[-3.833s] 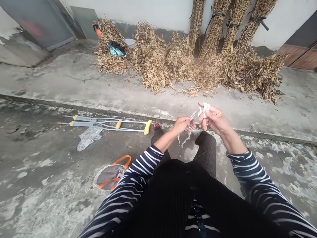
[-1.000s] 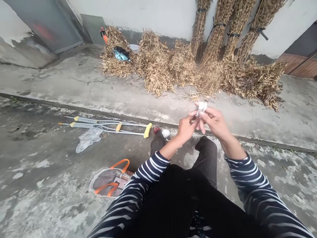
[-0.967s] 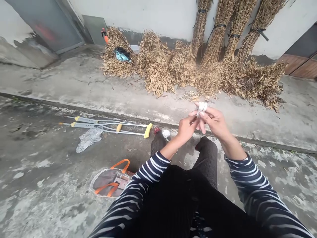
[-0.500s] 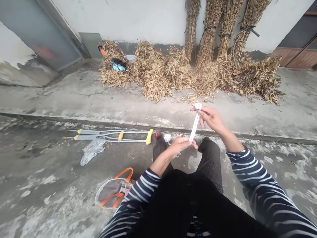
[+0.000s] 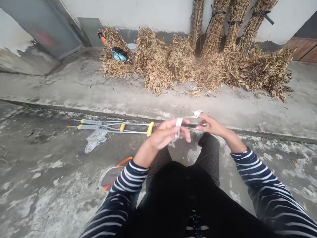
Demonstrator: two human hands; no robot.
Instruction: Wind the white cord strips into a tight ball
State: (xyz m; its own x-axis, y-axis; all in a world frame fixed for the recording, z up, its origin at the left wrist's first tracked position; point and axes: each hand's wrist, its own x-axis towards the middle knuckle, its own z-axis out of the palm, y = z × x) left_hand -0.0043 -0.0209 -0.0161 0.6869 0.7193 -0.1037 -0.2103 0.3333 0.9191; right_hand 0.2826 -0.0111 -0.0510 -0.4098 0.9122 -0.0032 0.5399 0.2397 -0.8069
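Clothes: black garment [image 5: 188, 195], grey trousers [image 5: 210, 157] and striped sleeves [image 5: 255, 172], all on the near side of the concrete step [image 5: 128, 96].
Bag: grey bag [image 5: 111, 175] with orange handles, on the ground on the step's near side, partly covered by the left sleeve.
Left hand: the left hand [image 5: 163, 134] is raised in front of the step's near edge, blurred; its grip is loose, fingers parted, string looped round them.
Right hand: the right hand [image 5: 210, 125] is raised at the step's near edge, string wound about one finger; whether its grip also pinches a strand, I cannot tell.
White string: white string [image 5: 178, 126] runs between both hands, in view across the step's near edge, with a loose tangle below the left hand.
Crutches: the crutches [image 5: 91, 127], with yellow pads, lie on the ground just beside the step, roughly along it.
Plastic bag: a clear plastic bag [image 5: 96, 140] lies on the step's near side, against the crutches.
Dry stalks: heaps of dry stalks [image 5: 157, 66] lie on the step's far part; blue cloth [image 5: 120, 57] rests on the leftmost heap.
Tied bundles: tied bundles [image 5: 215, 29] stand at the back of the step, against the white wall [image 5: 158, 11].
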